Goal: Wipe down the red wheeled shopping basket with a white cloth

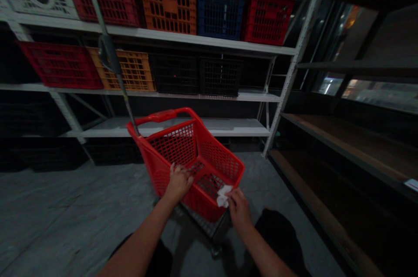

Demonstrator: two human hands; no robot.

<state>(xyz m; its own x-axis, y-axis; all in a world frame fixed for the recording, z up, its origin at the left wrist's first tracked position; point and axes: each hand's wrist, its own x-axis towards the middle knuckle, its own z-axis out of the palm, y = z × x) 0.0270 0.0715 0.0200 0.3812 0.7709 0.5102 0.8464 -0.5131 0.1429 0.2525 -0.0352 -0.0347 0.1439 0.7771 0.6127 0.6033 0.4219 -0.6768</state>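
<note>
The left hand (178,183) grips the near rim of a red shopping cart (219,168), its fingers curled over the edge. The right hand (240,209) pinches a white cloth (223,195) against the cart's corner. The cart stands on a concrete floor (65,207) before white metal shelves (183,37) stacked with coloured plastic crates (168,5).
</note>
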